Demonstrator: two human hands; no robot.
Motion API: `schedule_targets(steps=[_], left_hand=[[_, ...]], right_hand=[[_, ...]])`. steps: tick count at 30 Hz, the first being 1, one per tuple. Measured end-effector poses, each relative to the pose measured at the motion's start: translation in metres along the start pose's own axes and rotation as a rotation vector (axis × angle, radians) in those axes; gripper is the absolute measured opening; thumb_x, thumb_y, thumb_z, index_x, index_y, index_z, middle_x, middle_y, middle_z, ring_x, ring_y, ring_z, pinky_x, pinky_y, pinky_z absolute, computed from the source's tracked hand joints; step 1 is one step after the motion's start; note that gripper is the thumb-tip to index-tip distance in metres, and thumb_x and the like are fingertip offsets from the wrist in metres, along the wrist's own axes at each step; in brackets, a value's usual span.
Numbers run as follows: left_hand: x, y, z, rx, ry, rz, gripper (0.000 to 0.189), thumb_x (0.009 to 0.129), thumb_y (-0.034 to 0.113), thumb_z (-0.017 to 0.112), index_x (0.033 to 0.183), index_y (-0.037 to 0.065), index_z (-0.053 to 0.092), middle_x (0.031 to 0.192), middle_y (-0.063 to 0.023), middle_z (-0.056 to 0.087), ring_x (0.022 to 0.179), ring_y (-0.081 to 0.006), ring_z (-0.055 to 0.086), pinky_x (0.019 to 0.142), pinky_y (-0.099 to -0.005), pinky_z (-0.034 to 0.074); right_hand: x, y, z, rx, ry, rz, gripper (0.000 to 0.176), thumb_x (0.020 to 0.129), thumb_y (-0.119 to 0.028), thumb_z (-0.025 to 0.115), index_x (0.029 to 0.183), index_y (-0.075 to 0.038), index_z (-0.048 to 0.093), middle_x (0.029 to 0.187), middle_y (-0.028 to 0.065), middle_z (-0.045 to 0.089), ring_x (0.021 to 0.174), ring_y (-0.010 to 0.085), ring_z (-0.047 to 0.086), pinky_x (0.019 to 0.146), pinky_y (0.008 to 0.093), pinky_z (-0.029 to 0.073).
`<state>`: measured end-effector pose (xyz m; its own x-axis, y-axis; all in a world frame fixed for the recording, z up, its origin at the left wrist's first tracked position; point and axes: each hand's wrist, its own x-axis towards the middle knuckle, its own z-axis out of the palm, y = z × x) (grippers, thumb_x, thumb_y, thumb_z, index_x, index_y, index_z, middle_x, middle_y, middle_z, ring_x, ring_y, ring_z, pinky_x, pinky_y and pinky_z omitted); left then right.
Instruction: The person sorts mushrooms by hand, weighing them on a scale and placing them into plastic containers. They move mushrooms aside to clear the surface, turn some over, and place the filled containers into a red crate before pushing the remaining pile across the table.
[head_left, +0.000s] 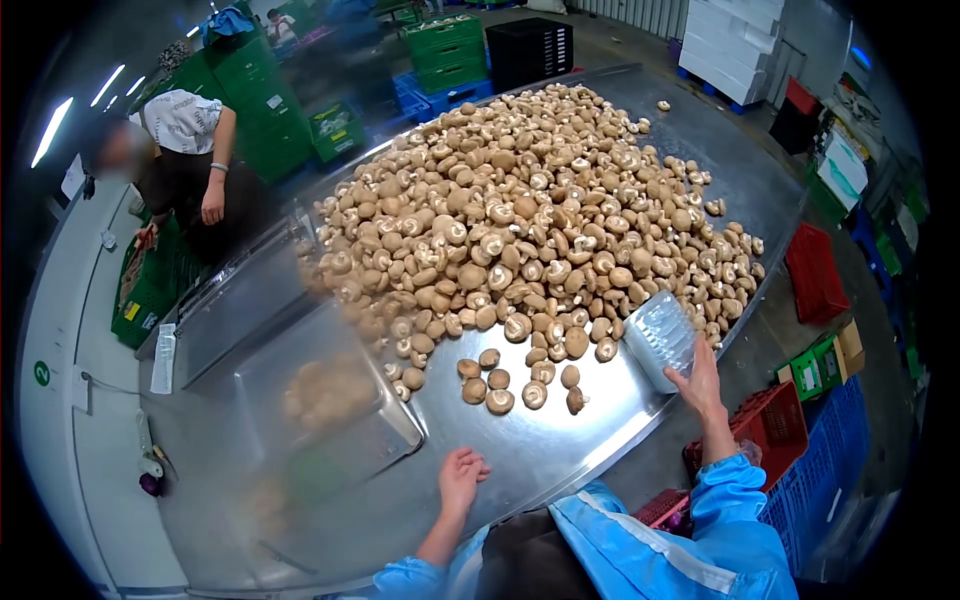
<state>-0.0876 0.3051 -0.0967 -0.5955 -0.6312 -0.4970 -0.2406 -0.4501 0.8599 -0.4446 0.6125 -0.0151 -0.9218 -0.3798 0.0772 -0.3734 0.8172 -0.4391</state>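
A big heap of brown shiitake mushrooms (530, 200) covers most of the steel table (480, 440). At the table's right side, my right hand (702, 385) grips the edge of a clear plastic tray (660, 330), thumb at its near side and fingers along its right side. The tray lies against the heap's near right edge. My left hand (463, 480) hovers over the table's front, fingers loosely curled and apart, holding nothing. Ahead of it a small group of loose mushrooms (499, 379) sits on the bare metal.
To the left, a blurred clear surface with a metal corner (405, 430) overlaps the table. Red crates (765, 430) and a blue crate (825, 450) stand at my right. Across at the left, another person (190, 170) works by a green crate (150, 280). Green crates (445, 50) are stacked behind.
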Motion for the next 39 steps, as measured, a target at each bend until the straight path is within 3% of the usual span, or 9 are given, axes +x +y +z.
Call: schedule_targets(steps=[2, 3, 9, 15, 26, 29, 32, 36, 39], left_hand=[[-0.001, 0.001, 0.005, 0.002, -0.006, -0.005, 0.035, 0.093, 0.002, 0.059, 0.126, -0.002, 0.048, 0.101, -0.0115, 0.063, 0.08, -0.0171, 0.067, 0.067, -0.0258, 0.055], [-0.001, 0.004, 0.008, 0.01, -0.014, -0.002, 0.033, 0.094, 0.003, 0.059, 0.125, -0.002, 0.049, 0.099, -0.011, 0.063, 0.08, -0.0169, 0.067, 0.067, -0.0256, 0.055], [0.0, 0.003, 0.025, 0.089, -0.126, 0.026, 0.03, 0.095, 0.006, 0.059, 0.123, -0.002, 0.052, 0.098, -0.0102, 0.065, 0.079, -0.0162, 0.067, 0.068, -0.0258, 0.055], [-0.004, -0.004, 0.033, 0.154, -0.199, 0.032, 0.029, 0.096, 0.01, 0.06, 0.122, 0.0, 0.055, 0.097, -0.0084, 0.066, 0.079, -0.0143, 0.067, 0.068, -0.0255, 0.054], [-0.007, -0.006, 0.034, 0.134, -0.239, 0.035, 0.027, 0.097, 0.012, 0.06, 0.121, 0.001, 0.057, 0.099, -0.0081, 0.068, 0.08, -0.0123, 0.066, 0.068, -0.024, 0.053], [-0.01, -0.007, 0.037, 0.12, -0.252, 0.036, 0.026, 0.097, 0.012, 0.06, 0.12, 0.001, 0.058, 0.098, -0.0077, 0.068, 0.079, -0.012, 0.066, 0.067, -0.0235, 0.052], [-0.013, -0.005, 0.04, 0.129, -0.256, 0.038, 0.026, 0.097, 0.012, 0.06, 0.12, 0.001, 0.058, 0.097, -0.0072, 0.068, 0.079, -0.0117, 0.065, 0.067, -0.0233, 0.052], [-0.009, -0.004, 0.04, 0.151, -0.253, 0.062, 0.025, 0.097, 0.012, 0.06, 0.119, 0.001, 0.059, 0.095, -0.0065, 0.067, 0.077, -0.0113, 0.065, 0.065, -0.0227, 0.051], [-0.007, -0.008, 0.035, 0.165, -0.257, 0.067, 0.024, 0.097, 0.011, 0.06, 0.119, 0.002, 0.059, 0.093, -0.0055, 0.067, 0.076, -0.0107, 0.064, 0.064, -0.0218, 0.05]], right_hand=[[0.007, 0.003, -0.007, -0.012, -0.061, -0.022, 0.099, 0.071, -0.033, 0.083, 0.144, 0.009, 0.03, 0.145, 0.0277, 0.038, 0.136, 0.0413, 0.036, 0.114, 0.0435, 0.03], [0.009, 0.001, -0.008, -0.009, -0.039, -0.048, 0.102, 0.065, -0.032, 0.087, 0.143, 0.007, 0.033, 0.142, 0.027, 0.041, 0.134, 0.041, 0.038, 0.112, 0.0429, 0.032], [0.006, -0.012, -0.007, 0.011, 0.039, -0.074, 0.1, 0.056, -0.029, 0.091, 0.137, 0.003, 0.042, 0.133, 0.023, 0.05, 0.127, 0.04, 0.044, 0.109, 0.043, 0.036], [0.0, -0.004, 0.007, -0.148, 0.177, -0.144, 0.096, 0.055, -0.028, 0.09, 0.134, 0.002, 0.045, 0.13, 0.0212, 0.051, 0.123, 0.0384, 0.047, 0.106, 0.0451, 0.038], [0.015, -0.015, -0.004, -0.101, -0.005, 0.017, 0.106, 0.052, -0.029, 0.093, 0.139, 0.002, 0.04, 0.129, 0.0216, 0.052, 0.121, 0.0381, 0.05, 0.104, 0.042, 0.042], [0.011, -0.015, -0.001, -0.128, 0.054, -0.01, 0.104, 0.052, -0.029, 0.092, 0.138, 0.001, 0.041, 0.127, 0.021, 0.054, 0.118, 0.0377, 0.051, 0.102, 0.042, 0.043], [0.003, -0.023, -0.002, -0.138, 0.101, -0.019, 0.102, 0.053, -0.029, 0.092, 0.136, 0.001, 0.043, 0.126, 0.0212, 0.054, 0.116, 0.037, 0.052, 0.101, 0.0419, 0.043], [-0.005, -0.028, 0.004, -0.158, 0.256, -0.193, 0.085, 0.059, -0.022, 0.086, 0.131, 0.001, 0.048, 0.119, 0.0191, 0.057, 0.113, 0.037, 0.053, 0.099, 0.043, 0.043], [-0.011, -0.038, 0.01, -0.191, 0.252, -0.244, 0.077, 0.061, -0.019, 0.082, 0.128, 0.001, 0.05, 0.12, 0.021, 0.057, 0.112, 0.0393, 0.052, 0.101, 0.0454, 0.041]])
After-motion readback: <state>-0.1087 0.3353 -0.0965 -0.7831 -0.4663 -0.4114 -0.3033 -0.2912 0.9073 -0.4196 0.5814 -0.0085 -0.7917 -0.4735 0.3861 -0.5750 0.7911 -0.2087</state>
